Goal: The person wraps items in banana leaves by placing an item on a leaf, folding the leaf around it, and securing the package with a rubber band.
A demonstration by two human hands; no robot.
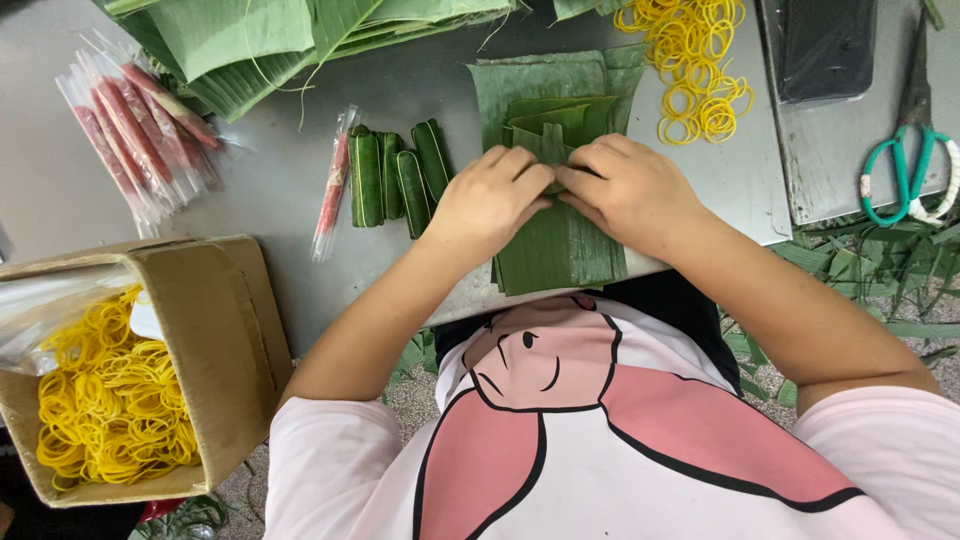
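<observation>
My left hand [487, 200] and my right hand [627, 188] press together on a stack of cut banana leaf pieces [556, 250] at the front edge of the grey metal table [280, 190]. Both hands' fingers pinch a folded leaf strip [550, 140] at the middle of the stack. What lies under the fingers is hidden. Just left of my left hand lie several finished leaf-wrapped rolls [395, 178]. A single red sausage stick in clear plastic [334, 185] lies beside them.
A pile of plastic-wrapped red sausage sticks [135, 135] sits at the far left. Whole banana leaves [260, 40] lie at the back. Loose yellow rubber bands [695, 65] are at the back right, more in a cardboard box [215, 340]. Green-handled scissors [905, 165] and a dark phone [825, 45] rest at the right.
</observation>
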